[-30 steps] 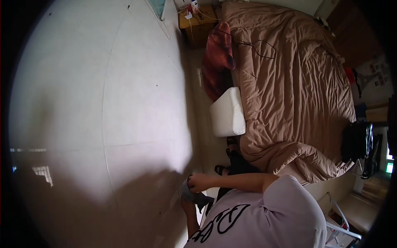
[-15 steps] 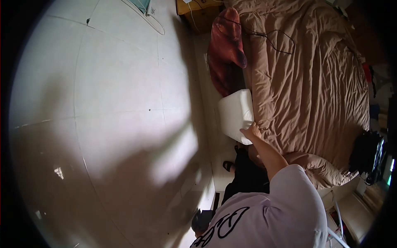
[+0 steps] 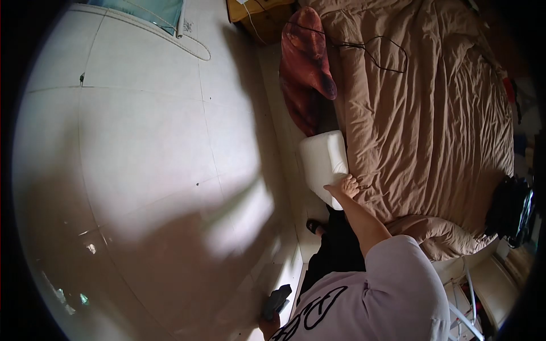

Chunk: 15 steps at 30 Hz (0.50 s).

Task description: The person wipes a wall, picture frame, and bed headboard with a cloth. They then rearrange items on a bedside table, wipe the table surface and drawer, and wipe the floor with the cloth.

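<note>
A white pillow [image 3: 321, 162] stands between the wall and the brown-covered bed [image 3: 421, 142]. My right hand [image 3: 345, 186] grips its near corner, the thumb across the pillow and the fingers on the side by the bed. Low in the view, my left hand [image 3: 269, 324] is closed on a dark grey cloth [image 3: 276, 301], away from the pillow. Part of the left hand's fingers is hidden by the cloth.
A dark red plush item [image 3: 306, 62] lies beyond the pillow, beside the bed. A black cable [image 3: 392, 69] rests on the bedding. A wooden bedside table [image 3: 261, 20] is at the top. My sandalled foot [image 3: 314, 226] is on the floor. Metal legs [image 3: 467, 324] stand lower right.
My right hand has left the grey cloth and reached out to the pillow, which has shifted slightly toward me. My left hand keeps the cloth and is lower. The view has turned and moved.
</note>
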Each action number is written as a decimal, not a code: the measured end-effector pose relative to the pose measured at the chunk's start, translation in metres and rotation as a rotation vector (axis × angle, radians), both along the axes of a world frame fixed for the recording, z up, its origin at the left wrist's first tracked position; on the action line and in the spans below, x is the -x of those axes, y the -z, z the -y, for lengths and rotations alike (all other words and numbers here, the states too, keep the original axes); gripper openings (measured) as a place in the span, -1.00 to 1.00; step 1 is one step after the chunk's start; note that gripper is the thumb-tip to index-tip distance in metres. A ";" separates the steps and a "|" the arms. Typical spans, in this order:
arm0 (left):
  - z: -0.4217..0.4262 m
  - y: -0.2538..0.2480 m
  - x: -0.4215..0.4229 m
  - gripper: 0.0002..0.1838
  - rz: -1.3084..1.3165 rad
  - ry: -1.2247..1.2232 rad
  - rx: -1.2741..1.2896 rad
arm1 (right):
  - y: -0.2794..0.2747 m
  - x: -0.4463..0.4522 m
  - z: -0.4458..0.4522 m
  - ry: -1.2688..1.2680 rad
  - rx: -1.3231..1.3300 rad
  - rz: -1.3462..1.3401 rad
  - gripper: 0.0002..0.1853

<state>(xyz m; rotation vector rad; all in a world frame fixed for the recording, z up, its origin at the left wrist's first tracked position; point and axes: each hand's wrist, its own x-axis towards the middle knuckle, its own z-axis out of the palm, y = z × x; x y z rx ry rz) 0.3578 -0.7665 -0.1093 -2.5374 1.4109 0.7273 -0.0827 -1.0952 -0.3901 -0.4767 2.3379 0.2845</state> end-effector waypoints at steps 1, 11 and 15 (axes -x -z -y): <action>0.007 0.000 0.001 -0.55 -0.001 0.001 -0.016 | 0.003 0.001 0.001 0.009 0.005 -0.004 0.02; 0.049 0.023 0.007 -0.57 -0.071 0.031 -0.043 | -0.030 0.002 0.032 -0.113 0.584 0.268 -0.60; 0.093 0.047 0.013 -0.58 -0.123 0.090 -0.031 | -0.113 0.050 0.048 -0.244 0.758 0.361 -0.62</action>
